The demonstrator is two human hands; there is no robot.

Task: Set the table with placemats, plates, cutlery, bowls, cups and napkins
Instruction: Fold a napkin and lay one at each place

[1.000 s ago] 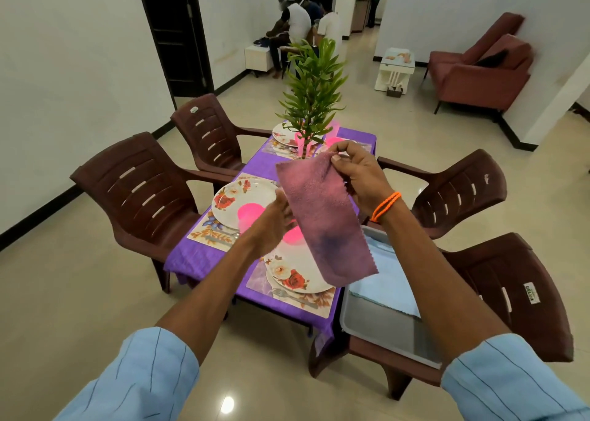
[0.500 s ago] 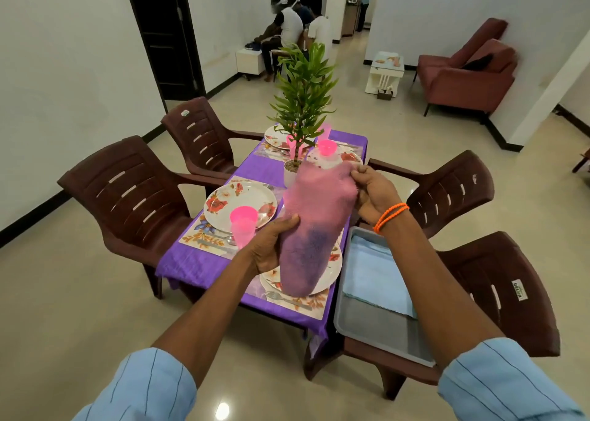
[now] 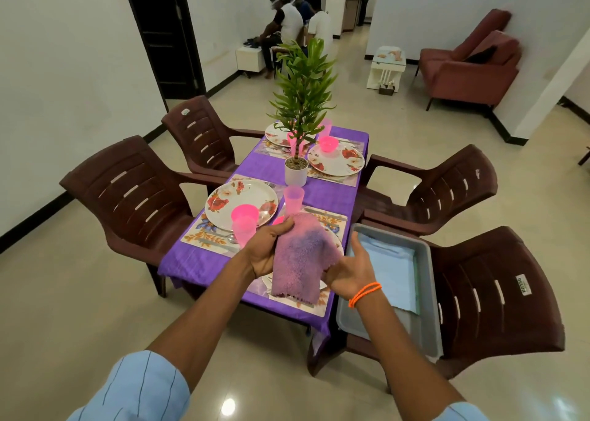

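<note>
Napkin, pink, held over the near right setting: left hand grips its top edge, right hand pinches its right side. Worktop already carries four placemats with plates, pink cups, some bowls and cutlery. No napkins laid yet; blue ones wait in tray on the chair.

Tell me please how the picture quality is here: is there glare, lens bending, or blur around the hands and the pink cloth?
Head view: a bright glare spot sits on the glossy floor between the sleeves. The wide-angle lens bends walls and chairs outward near the edges. The pink cloth, left hand and right hand look fairly sharp; the people far behind are soft and small.
</note>
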